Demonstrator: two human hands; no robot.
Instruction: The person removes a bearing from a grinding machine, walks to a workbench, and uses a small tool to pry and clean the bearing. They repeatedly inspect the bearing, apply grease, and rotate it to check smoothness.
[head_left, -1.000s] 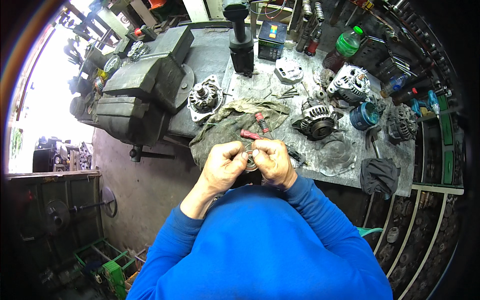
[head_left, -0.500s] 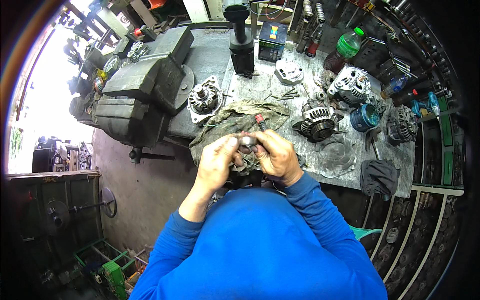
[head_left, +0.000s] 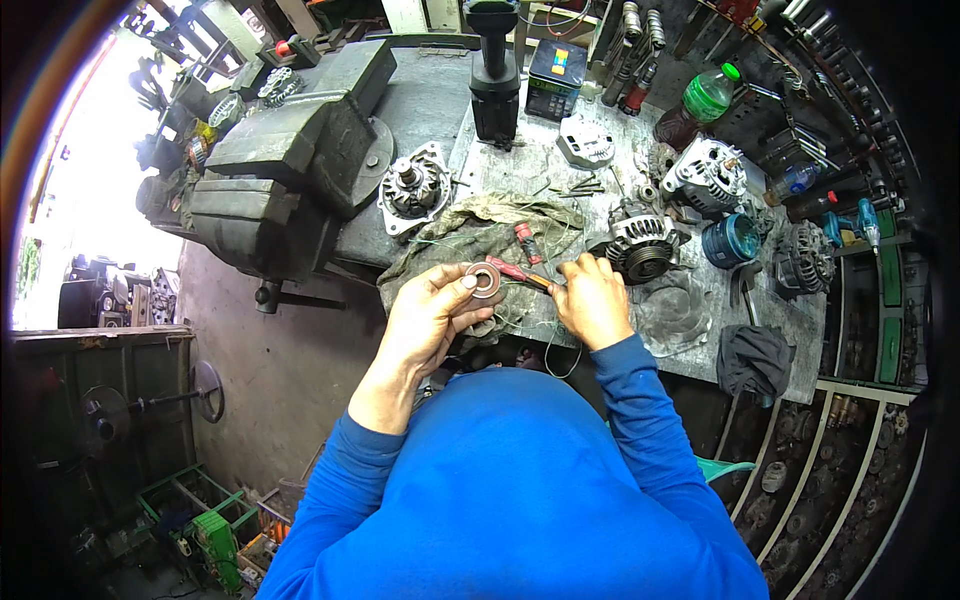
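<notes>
My left hand (head_left: pixel 428 312) pinches a ball bearing (head_left: pixel 485 281) between thumb and fingers, its round face turned up. To its right, my right hand (head_left: pixel 593 303) has its fingers closed at the near end of a slim red-handled tool (head_left: pixel 510 269); the exact kind is unclear. The tool points from that hand toward the bearing. Beneath and beyond both hands lies a crumpled, dirty rag (head_left: pixel 455 235), with a small red and dark cylindrical piece (head_left: pixel 526 240) on it. A thin wire loop (head_left: pixel 562 372) hangs below my right hand.
A large bench vise (head_left: pixel 265 180) stands left, beside an alternator half with rotor (head_left: pixel 414 187). Right of my hands sit an alternator (head_left: pixel 640 243), a blue tub (head_left: pixel 729 238), and a hammer (head_left: pixel 748 300) near a dark cloth (head_left: pixel 756 357). A green-capped bottle (head_left: pixel 700 100) stands behind.
My hands have moved apart. The bearing stays in my left hand, now turned face up. My right hand has let go of it, moved right and closed on the red-handled tool.
</notes>
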